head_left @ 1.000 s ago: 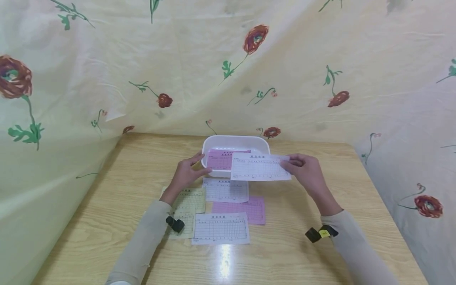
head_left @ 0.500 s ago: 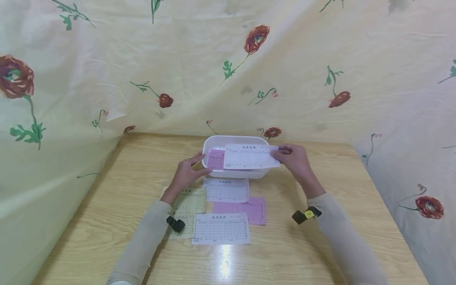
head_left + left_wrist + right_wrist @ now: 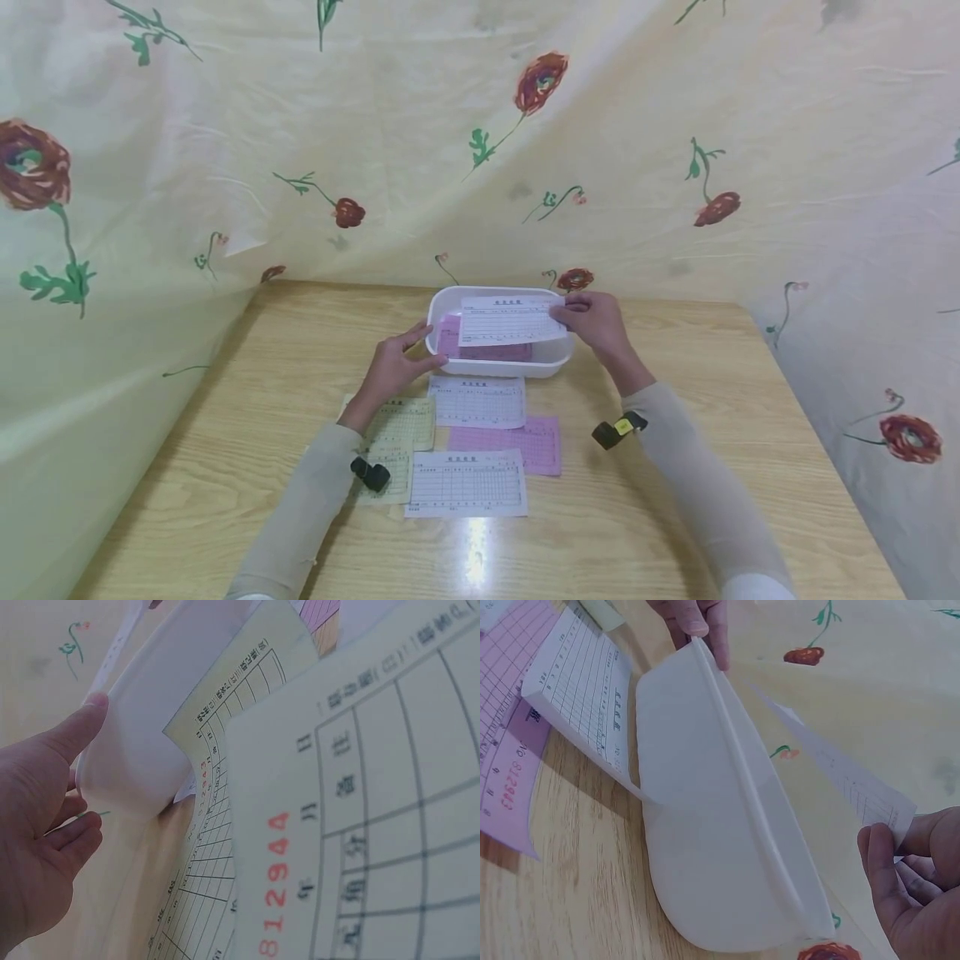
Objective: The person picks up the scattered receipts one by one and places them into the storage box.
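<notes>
Receipt over tub
Your right hand (image 3: 596,321) pinches the white receipt (image 3: 510,321), hiding the pink slip (image 3: 491,348); left hand's (image 3: 393,367) straight fingers steady the white tub (image 3: 558,358).

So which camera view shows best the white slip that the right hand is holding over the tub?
The head view: the whole white slip shows over the white tub, pinched by the right hand. The right wrist view shows only its edge and underside. The left wrist view does not show it.
</notes>
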`<state>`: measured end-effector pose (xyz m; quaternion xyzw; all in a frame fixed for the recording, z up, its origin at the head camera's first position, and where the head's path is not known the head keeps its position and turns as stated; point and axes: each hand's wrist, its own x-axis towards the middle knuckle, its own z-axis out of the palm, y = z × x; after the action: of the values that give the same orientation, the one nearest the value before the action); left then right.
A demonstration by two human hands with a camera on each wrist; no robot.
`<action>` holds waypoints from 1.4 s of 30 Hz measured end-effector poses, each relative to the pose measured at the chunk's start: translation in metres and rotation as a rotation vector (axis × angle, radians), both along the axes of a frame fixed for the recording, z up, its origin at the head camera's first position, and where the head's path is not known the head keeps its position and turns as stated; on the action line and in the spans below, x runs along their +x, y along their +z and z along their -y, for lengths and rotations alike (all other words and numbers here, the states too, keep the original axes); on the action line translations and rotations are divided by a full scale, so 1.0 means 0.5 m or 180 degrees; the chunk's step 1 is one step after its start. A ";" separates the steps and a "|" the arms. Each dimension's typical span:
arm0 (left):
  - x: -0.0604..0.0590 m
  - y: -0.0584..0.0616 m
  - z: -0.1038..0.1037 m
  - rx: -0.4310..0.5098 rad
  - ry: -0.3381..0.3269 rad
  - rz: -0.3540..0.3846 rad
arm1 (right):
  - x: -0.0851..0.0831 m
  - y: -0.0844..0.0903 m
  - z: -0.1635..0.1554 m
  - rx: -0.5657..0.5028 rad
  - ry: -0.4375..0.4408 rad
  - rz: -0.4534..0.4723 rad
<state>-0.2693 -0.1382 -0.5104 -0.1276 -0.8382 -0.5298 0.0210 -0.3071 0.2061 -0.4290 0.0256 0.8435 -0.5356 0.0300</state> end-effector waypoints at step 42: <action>0.003 0.002 0.002 -0.0015 0.0004 0.0101 | -0.050 -0.045 0.096 0.0449 0.0166 0.0067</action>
<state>-0.2678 -0.1391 -0.5092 -0.1187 -0.8397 -0.5298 0.0078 -0.3319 0.1580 -0.4517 0.0113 0.8792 -0.4735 0.0509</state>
